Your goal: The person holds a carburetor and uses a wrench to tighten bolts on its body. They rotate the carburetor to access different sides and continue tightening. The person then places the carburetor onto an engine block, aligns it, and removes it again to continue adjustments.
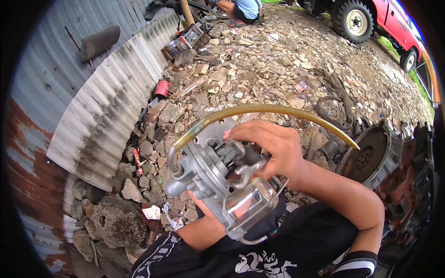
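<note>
A grey metal fuel pump [204, 169] with a clear glass bowl [252, 199] under a wire bail is held up in front of my lap. From its left side a yellowish hose [259, 109] arches over the top and ends free at the right. My left hand [202, 204] supports the pump from behind and below, its fingers mostly hidden. My right hand [276, 143] is closed over the pump's far right side, fingertips near the flat metal plate. Beneath its palm shows a grey jaw-shaped metal piece [245, 173]; whether it belongs to the pump I cannot tell.
Broken stones and rubble [264, 69] cover the ground. At the right lie a round flywheel housing [366, 160] and rusty engine parts [403, 176]. Corrugated sheets [116, 88] line the left. A red truck [389, 21] and a crouching person [245, 9] are farther back.
</note>
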Motion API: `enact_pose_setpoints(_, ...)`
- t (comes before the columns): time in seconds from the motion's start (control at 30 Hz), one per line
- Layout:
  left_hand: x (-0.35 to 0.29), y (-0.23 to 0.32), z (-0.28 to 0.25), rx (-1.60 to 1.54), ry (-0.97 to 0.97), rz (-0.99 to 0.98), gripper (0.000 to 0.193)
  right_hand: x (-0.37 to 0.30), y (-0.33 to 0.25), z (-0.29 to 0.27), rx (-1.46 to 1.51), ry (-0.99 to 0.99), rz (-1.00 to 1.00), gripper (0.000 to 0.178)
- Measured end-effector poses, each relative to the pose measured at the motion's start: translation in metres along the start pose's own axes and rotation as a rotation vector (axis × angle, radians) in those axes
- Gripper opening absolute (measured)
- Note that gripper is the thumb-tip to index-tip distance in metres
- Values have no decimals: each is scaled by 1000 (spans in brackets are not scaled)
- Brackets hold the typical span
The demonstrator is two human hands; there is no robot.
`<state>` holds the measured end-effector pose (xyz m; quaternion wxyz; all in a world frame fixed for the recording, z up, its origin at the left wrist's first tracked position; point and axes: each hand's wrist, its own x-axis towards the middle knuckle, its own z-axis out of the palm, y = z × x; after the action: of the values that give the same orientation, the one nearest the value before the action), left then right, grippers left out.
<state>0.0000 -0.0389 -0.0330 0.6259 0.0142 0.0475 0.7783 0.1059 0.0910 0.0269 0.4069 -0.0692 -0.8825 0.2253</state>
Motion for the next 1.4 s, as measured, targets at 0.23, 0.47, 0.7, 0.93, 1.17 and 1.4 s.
enact_pose_setpoints(0.23,3,8,7,-54,-96,-80,87,15,-16,-3,-29,-14,57,59)
enact_pose_setpoints(0.47,10,18,28,-62,-113,-86,86,8,7,-5,51,-128,135,66)
enact_pose_setpoints(0.7,19,32,64,182,57,-254,64,13,18,-32,251,-159,188,73)
enact_pose_setpoints(0.93,45,17,88,208,143,-261,48,-10,50,-23,892,28,417,73)
enact_pose_setpoints(1.17,74,-7,61,267,227,-316,43,-31,95,-44,718,-99,601,58)
enact_pose_setpoints(1.4,68,-17,79,470,5,-344,51,-41,71,-82,1063,188,678,57)
